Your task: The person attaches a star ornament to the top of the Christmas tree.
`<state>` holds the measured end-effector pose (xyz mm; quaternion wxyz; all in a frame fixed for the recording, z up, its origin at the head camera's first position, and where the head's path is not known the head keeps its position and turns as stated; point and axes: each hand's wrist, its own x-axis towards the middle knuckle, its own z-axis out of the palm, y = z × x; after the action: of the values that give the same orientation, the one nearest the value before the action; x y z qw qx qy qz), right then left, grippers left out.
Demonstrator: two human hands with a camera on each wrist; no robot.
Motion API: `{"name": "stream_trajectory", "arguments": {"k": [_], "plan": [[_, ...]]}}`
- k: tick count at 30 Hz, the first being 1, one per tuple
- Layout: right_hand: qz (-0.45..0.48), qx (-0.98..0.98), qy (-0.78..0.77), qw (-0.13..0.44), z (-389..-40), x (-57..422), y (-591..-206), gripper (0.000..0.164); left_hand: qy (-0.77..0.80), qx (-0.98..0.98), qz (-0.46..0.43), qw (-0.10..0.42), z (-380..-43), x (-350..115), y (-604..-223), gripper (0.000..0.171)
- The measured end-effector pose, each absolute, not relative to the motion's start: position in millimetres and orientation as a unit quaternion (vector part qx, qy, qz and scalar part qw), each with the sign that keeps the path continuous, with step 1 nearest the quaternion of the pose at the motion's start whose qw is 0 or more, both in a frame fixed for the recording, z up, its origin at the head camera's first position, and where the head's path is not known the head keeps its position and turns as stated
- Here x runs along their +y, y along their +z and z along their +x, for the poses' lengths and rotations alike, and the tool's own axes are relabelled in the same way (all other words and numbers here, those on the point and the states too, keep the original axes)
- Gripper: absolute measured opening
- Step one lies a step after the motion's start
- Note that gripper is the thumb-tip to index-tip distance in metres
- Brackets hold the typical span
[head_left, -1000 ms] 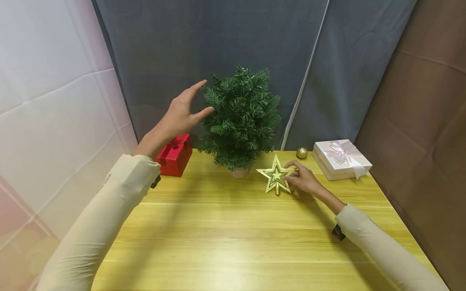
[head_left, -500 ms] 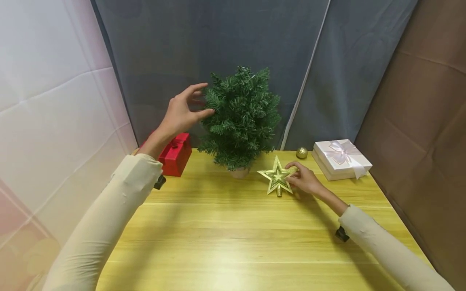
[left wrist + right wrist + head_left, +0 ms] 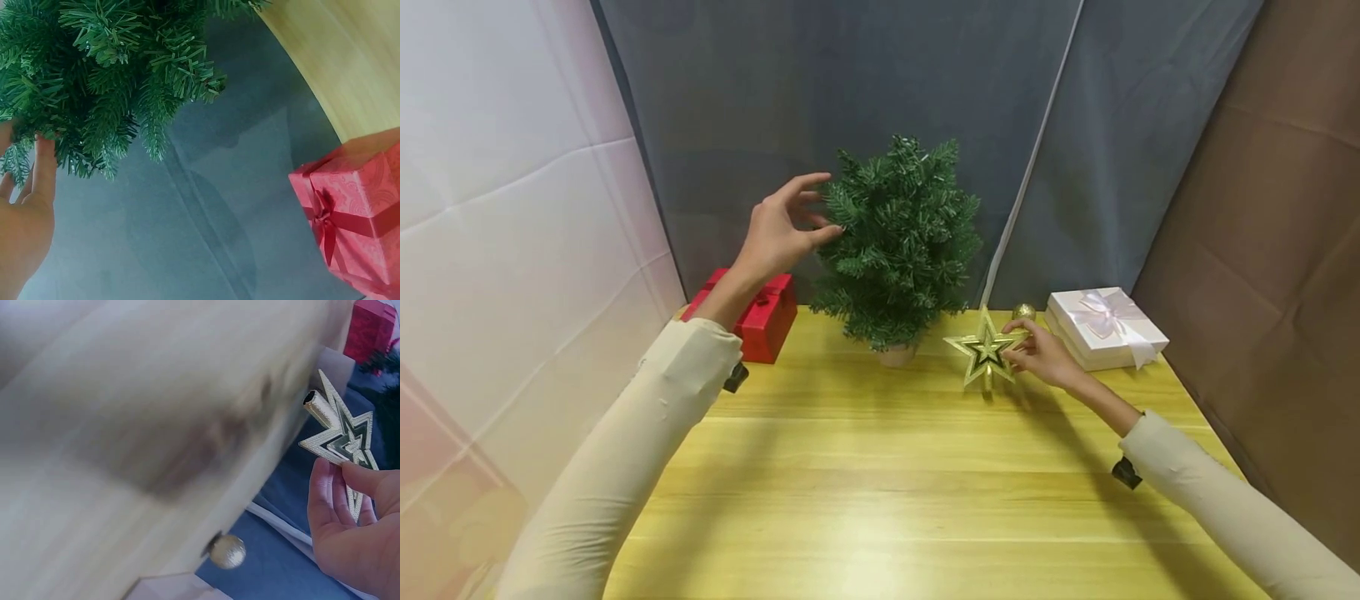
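Observation:
A small green artificial Christmas tree (image 3: pixel 901 242) stands upright at the back of the table. My left hand (image 3: pixel 778 229) is at its left side, fingers curved and thumb apart, holding the outer branches. The left wrist view shows the left hand (image 3: pixel 28 219) with needles between its digits. My right hand (image 3: pixel 1041 357) pinches a gold star tree topper (image 3: pixel 987 348) by one point, right of the tree's base. In the right wrist view the right hand (image 3: pixel 359 519) has thumb and fingers on the star (image 3: pixel 347 434), whose hollow socket shows.
A red gift box (image 3: pixel 767 321) is behind the left forearm. A gold bauble (image 3: pixel 1024 312) lies behind the right hand, and a white gift box (image 3: pixel 1105 325) with a ribbon stands to its right. Grey curtain (image 3: pixel 737 83) hangs behind the wooden table (image 3: pixel 865 483).
My left fingers have curled in towards the tree's side. My right hand has moved the star a little right and back, so it now partly covers the bauble.

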<state>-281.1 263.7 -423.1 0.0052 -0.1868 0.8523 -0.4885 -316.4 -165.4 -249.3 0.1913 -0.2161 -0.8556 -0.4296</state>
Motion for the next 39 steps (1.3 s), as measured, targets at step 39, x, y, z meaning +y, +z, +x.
{"name": "stream_trajectory", "arguments": {"k": [39], "plan": [[-0.151,0.891,-0.408,-0.129,-288,287,-286,0.045,-0.442,-0.853,-0.217,0.174,-320,-167,-251,0.070]]}}
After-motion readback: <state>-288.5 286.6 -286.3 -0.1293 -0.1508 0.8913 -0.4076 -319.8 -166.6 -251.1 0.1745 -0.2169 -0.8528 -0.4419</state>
